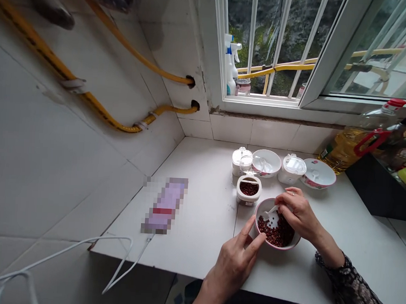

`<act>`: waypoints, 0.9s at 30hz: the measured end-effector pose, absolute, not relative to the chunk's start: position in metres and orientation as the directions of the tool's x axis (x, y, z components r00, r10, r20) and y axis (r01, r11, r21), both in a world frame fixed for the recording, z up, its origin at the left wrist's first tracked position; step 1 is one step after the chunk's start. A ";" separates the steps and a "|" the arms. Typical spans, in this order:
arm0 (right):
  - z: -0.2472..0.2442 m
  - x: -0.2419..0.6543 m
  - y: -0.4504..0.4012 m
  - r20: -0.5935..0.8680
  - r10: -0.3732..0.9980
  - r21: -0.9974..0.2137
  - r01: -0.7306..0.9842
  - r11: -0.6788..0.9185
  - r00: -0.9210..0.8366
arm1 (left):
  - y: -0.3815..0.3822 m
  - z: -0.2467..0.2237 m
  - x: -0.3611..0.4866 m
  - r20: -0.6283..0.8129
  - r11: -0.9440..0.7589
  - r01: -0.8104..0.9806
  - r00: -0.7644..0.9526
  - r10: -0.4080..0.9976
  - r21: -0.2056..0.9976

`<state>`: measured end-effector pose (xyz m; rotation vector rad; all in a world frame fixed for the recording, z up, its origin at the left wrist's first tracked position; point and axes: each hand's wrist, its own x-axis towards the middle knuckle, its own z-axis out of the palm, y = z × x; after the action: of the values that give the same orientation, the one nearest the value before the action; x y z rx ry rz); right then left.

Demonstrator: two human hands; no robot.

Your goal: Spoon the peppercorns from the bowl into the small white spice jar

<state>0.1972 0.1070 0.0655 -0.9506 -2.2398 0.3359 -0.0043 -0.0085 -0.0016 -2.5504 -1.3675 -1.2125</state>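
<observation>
A pink-rimmed white bowl (pixel 260 208) holds dark red peppercorns (pixel 276 233) on the white counter. My left hand (pixel 235 261) grips the bowl's near-left rim with thumb and fingers. Over the bowl, my right hand (pixel 297 212) pinches a small white spoon (pixel 269 214) whose scoop rests in the peppercorns. Just behind the bowl stands a small white jar (pixel 248 189) with its clear lid flipped up, filled with the same peppercorns.
Behind stand another lidded jar (pixel 240 159), an empty white bowl (pixel 268 162), a closed white container (pixel 292 168) and a second bowl (pixel 318 174). An oil bottle (pixel 360 141) lies at right beside a black stove (pixel 378 188). A blurred phone (pixel 166 205) with a white cable (pixel 82 247) is at left.
</observation>
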 end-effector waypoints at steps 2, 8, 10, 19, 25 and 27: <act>0.066 0.194 0.104 0.449 0.728 -0.528 0.504 0.684 -0.518 | -0.009 -0.003 -0.004 0.637 -0.623 0.707 0.317 0.703 0.335; 0.072 0.196 0.101 0.286 0.901 -0.776 0.473 0.418 -0.326 | -0.009 -0.007 -0.005 0.635 -0.628 0.685 0.307 0.709 0.369; 0.074 0.198 0.101 0.190 0.945 -0.868 0.404 0.289 -0.267 | -0.009 -0.008 -0.006 0.641 -0.630 0.684 0.305 0.704 0.366; 0.071 0.200 0.102 0.350 0.876 -0.702 0.527 0.480 -0.333 | -0.010 -0.013 -0.008 0.627 -0.635 0.675 0.319 0.711 0.376; 0.067 0.191 0.096 0.324 0.808 -0.648 0.507 0.569 -0.492 | -0.010 -0.012 -0.009 0.630 -0.637 0.674 0.319 0.708 0.375; 0.068 0.189 0.095 0.296 0.843 -0.708 0.490 0.509 -0.449 | -0.011 -0.011 -0.009 0.630 -0.639 0.669 0.319 0.708 0.380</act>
<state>0.1894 0.0949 0.0680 -1.0847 -2.1153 0.7166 -0.0086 -0.0106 -0.0113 -2.5906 -1.3534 -1.2797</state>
